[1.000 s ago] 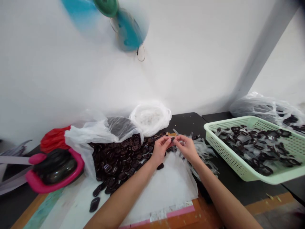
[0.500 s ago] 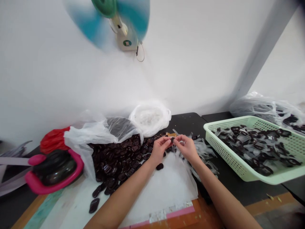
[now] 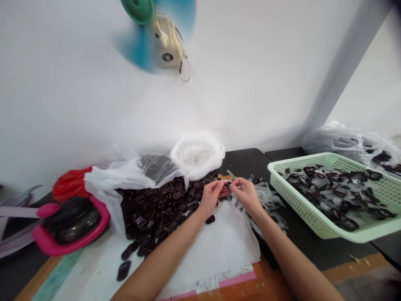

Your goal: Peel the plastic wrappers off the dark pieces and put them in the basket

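Note:
Between my fingertips is a small dark plastic piece (image 3: 228, 184), partly covered by the fingers. My left hand (image 3: 213, 195) pinches it from the left, and my right hand (image 3: 246, 194) grips it from the right. A heap of shiny dark brown plastic pieces (image 3: 159, 205) lies to the left of my left hand, spilling from a white plastic bag (image 3: 125, 177). Clear plastic strips (image 3: 269, 198) are spread beside and beneath my right hand. Below the hands is a white sheet (image 3: 216, 246), with a single dark piece (image 3: 210, 219) near my left wrist.
A pale green basket (image 3: 300, 209) of dark pieces with clear strips stands on the right. Behind it lies a filled clear bag (image 3: 360, 140). A white bag (image 3: 199, 156) sits against the wall. At left are a pink-rimmed black object (image 3: 72, 221) and a red bag (image 3: 70, 184). A fan (image 3: 156, 35) spins above.
The fingers have shifted slightly around the dark piece, and more of it shows between them. The fan head has turned a little. Everything on the table stays put.

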{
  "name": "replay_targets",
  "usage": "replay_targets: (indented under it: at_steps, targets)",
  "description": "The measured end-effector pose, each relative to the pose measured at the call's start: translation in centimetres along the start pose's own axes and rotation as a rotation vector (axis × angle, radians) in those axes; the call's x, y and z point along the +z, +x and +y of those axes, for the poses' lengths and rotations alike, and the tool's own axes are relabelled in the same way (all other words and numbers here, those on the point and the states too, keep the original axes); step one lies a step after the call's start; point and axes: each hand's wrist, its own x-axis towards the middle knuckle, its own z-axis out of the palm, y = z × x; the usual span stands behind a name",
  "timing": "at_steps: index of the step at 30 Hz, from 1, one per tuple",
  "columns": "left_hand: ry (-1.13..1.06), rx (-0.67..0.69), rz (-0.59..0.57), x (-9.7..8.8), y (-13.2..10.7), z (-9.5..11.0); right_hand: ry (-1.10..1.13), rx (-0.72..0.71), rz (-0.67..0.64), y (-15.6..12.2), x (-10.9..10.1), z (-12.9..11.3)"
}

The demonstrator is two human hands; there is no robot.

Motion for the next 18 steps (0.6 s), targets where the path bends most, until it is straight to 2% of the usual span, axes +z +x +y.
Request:
replay_targets:
  at_steps: [5, 9, 18]
  targets:
    - [0.021, -0.029, -0.066, 0.09, -0.01, 0.53, -0.012, -0.029, -0.049, 0.0, -0.11, 0.0]
    - [0.039, -0.054, -0.122, -0.08, 0.07, 0.7, 0.005, -0.015, -0.04, 0.02, -0.01, -0.12]
    - [0.005, -0.043, -0.128, -0.04, -0.06, 0.26, -0.045, 0.027, -0.013, 0.13, -0.01, 0.38]
